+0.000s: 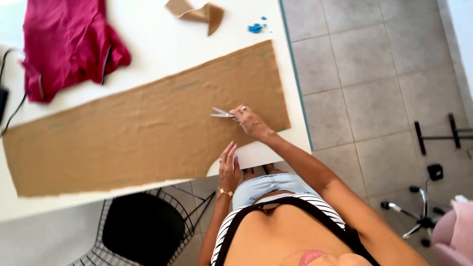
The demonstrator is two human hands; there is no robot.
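Long tan woven fabric panel (143,133) flat on white table (162,44); right hand (253,123) gripping small silver scissors (224,115), blades seemingly parted, atop it; left hand (229,165), fingers extended, pressing its near edge—best kept taut.

Bright daylight, soft focus, slight edge distortion

A crimson garment (66,42) lay crumpled at the far left of the white table (162,47). A curled brown scrap (199,13) sat near the far edge, with blue bits (256,27) just beside it. A black cable (11,116) ran along the left edge. A wire chair (143,229) stood under the table. A chair base (419,216) rested on the tiled floor (374,74).
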